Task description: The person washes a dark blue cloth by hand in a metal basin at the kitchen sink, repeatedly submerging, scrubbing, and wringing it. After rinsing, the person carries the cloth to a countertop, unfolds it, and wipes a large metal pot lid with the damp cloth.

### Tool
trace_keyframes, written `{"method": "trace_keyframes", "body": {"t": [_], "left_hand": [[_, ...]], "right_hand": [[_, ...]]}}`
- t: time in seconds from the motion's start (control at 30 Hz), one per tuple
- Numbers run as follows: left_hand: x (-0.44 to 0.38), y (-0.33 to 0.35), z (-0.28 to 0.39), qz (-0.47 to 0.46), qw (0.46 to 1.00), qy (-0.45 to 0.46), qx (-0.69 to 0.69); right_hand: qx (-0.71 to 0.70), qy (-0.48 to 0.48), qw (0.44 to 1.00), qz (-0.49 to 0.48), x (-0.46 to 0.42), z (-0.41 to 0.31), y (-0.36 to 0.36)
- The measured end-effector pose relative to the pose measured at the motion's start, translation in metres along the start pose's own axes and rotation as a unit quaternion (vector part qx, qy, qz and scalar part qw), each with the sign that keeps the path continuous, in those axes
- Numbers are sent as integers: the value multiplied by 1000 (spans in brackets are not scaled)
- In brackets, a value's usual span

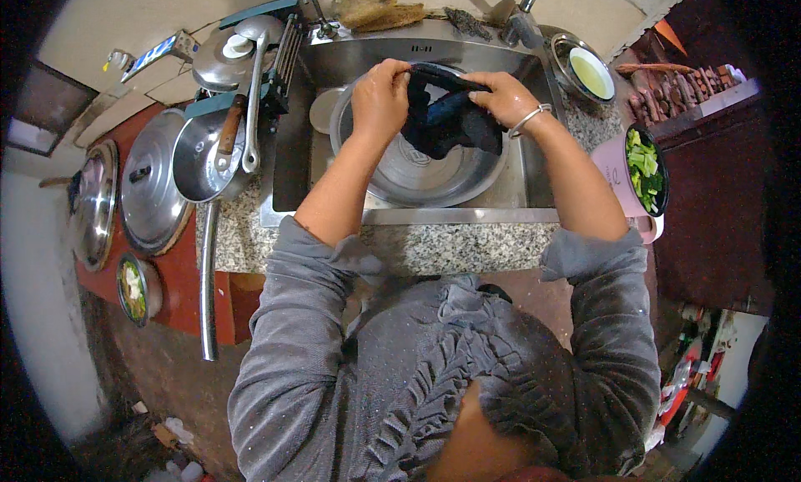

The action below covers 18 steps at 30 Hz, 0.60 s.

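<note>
A black cloth garment (450, 116), its exact kind not plain, is spread between my hands above a round metal basin (425, 181). At its upper left edge, my left hand (382, 97) pinches the fabric. The upper right edge is gripped between the thumb and fingers of my right hand (505, 103), with a pale bangle on that wrist. The basin stands inside a stainless steel sink (400, 216). Part of a light round dish (325, 109) shows left of the basin.
On the left are a dish rack (285, 62), a ladle (253, 106), a saucepan (209, 163) with its handle jutting forward, and large lids (156, 181). A faucet (522, 25) rises behind the sink. At right stand nested bowls (588, 72) and a pink pot (613, 172) of chopped greens.
</note>
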<state>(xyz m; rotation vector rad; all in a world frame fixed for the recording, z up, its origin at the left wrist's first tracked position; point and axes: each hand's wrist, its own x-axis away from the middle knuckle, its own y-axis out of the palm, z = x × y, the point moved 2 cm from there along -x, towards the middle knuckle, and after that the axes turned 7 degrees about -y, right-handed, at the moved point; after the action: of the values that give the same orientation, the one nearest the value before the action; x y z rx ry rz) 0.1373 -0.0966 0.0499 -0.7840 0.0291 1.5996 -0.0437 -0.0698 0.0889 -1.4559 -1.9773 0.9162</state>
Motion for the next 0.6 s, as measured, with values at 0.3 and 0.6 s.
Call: {"method": "trace_keyframes", "body": {"t": [0.3, 0.6], "left_hand": [[-15, -9, 7, -117, 991, -34, 54], [-23, -11, 33, -188, 964, -99, 161]], "right_hand": [[-168, 34, 983, 68, -6, -26, -40], [-259, 47, 956, 126, 6, -24, -74]]}}
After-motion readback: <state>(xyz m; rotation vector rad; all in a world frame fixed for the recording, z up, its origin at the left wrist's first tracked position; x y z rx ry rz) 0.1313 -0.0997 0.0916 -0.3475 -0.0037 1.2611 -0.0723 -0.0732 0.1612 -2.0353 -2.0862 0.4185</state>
